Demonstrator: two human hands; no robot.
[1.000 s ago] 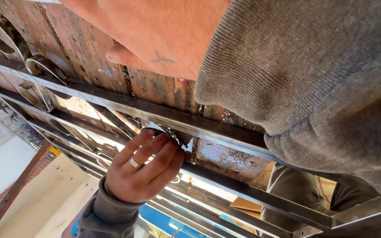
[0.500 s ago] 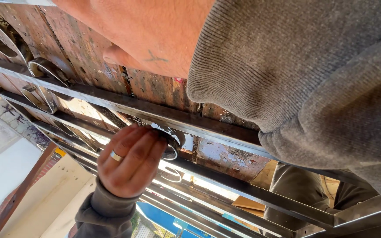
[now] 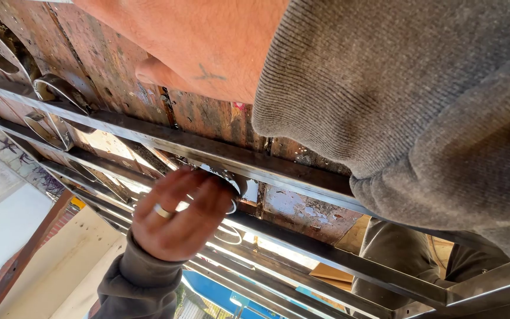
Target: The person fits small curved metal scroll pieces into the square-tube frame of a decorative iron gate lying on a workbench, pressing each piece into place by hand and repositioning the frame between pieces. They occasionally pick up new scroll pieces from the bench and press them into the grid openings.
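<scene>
My left hand (image 3: 175, 221), with a band on one finger and a grey cuff, reaches up from the lower left. Its fingers curl over a small shiny metal ring (image 3: 231, 188) that sits between two long steel bars (image 3: 208, 150) of a frame. My right hand (image 3: 208, 47) fills the top of the view, its grey sleeve (image 3: 420, 112) covering the right side. It lies against the rusty, paint-stained board (image 3: 107, 65) behind the frame, thumb showing and fingers out of sight.
More metal rings (image 3: 60, 94) sit between the bars at the upper left. Further parallel steel bars (image 3: 337, 260) run diagonally to the lower right. Below the frame lie pale ground (image 3: 7, 236), a wooden plank and something blue (image 3: 225, 292).
My left hand has turned on the ring, going from spread fingers to a fist-like grip and now to fingers curled over it. The right hand has barely moved.
</scene>
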